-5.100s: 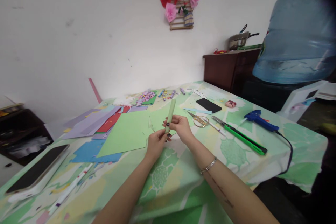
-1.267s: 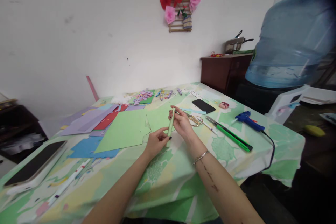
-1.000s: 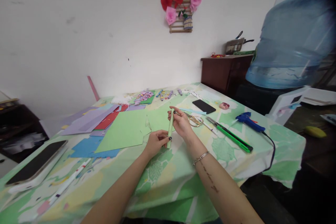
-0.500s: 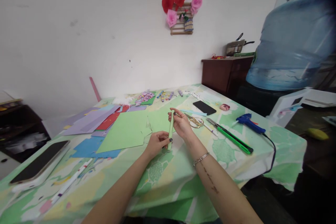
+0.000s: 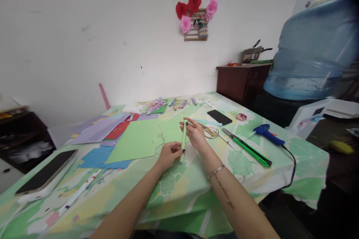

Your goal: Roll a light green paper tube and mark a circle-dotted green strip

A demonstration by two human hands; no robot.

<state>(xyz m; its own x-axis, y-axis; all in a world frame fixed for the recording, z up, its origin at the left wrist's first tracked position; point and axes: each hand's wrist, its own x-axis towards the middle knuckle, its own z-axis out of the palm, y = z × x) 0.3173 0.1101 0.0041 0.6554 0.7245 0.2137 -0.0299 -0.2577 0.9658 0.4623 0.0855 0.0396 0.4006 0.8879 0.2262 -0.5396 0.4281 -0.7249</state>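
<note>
Between my hands a slim light-green paper roll (image 5: 183, 140) stands nearly upright above the tablecloth. My left hand (image 5: 170, 154) pinches its lower end between thumb and fingers. Around its upper part close the fingers of my right hand (image 5: 195, 134). Left of the roll lies a light-green paper sheet (image 5: 134, 140), with a cut piece at its right edge. Gold-handled scissors (image 5: 210, 132) rest just right of my right hand, partly hidden by it. A green utility knife (image 5: 248, 148) lies farther right.
A blue glue gun (image 5: 267, 134) with a cord lies at the right. Two phones, one black (image 5: 219, 117) and one at the left (image 5: 46, 171), rest on the table. Coloured sheets (image 5: 98, 130), paper scraps (image 5: 156, 106) and a white marker (image 5: 80, 191) are spread about.
The view has tilted slightly, so everything sits a little lower in the picture. Both hands keep hold of the paper roll, with the right fingers slightly shifted.
</note>
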